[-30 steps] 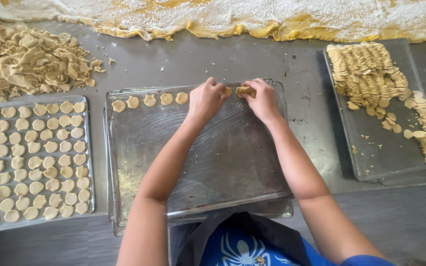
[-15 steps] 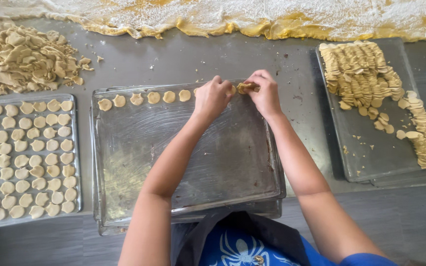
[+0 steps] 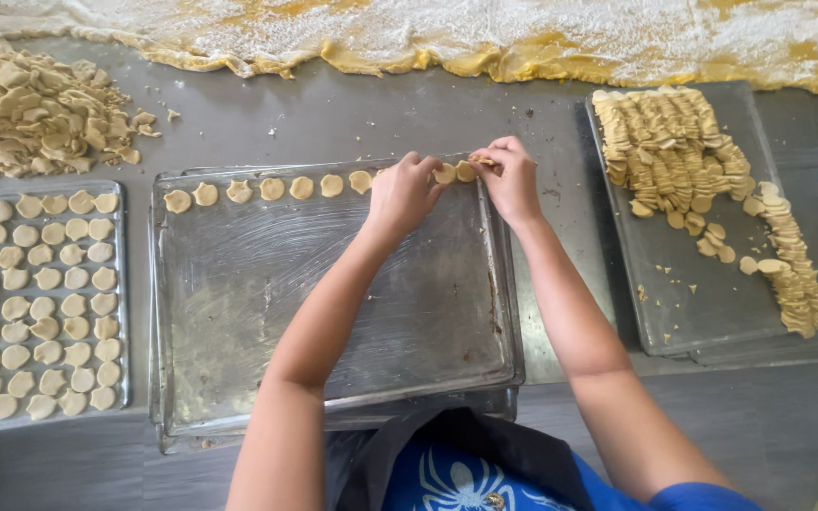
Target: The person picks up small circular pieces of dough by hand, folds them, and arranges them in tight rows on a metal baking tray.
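You are pinching two small dough rounds (image 3: 454, 172) between your left hand (image 3: 401, 194) and right hand (image 3: 511, 178) at the big tray's (image 3: 333, 312) top edge, with six rounds (image 3: 270, 189) sitting in a row beside them.

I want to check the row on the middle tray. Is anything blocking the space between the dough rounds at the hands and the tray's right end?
Nothing visible blocks it. The left hand and right hand hold dough rounds at the middle tray's top edge; the short stretch beyond looks bare metal, partly hidden by the right hand.
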